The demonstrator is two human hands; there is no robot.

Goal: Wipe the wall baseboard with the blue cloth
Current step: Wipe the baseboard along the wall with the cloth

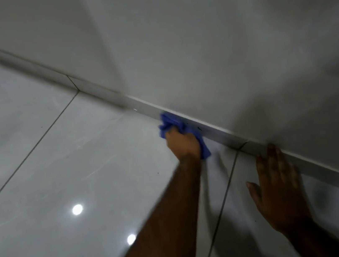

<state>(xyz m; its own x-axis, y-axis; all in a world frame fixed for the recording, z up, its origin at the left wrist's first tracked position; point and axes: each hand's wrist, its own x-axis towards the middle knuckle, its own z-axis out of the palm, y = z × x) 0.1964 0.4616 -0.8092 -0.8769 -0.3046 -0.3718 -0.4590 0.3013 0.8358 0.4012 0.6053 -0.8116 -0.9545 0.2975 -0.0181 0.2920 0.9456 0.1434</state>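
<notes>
The left hand is gripping the bunched blue cloth, fingers closed around it, and pressing it against the face of the baseboard where that strip is meeting the tiled floor. The right hand is resting flat and spread on the floor, its fingertips touching or nearly touching the baseboard's lower edge, seemingly bracing the body. The baseboard's long axis is running diagonally from upper left to lower right, so the cloth hand is sitting beside it with room to slide either way. Small dark specks are showing on the strip just to the right of the cloth, so a stroke that way looks likely.
</notes>
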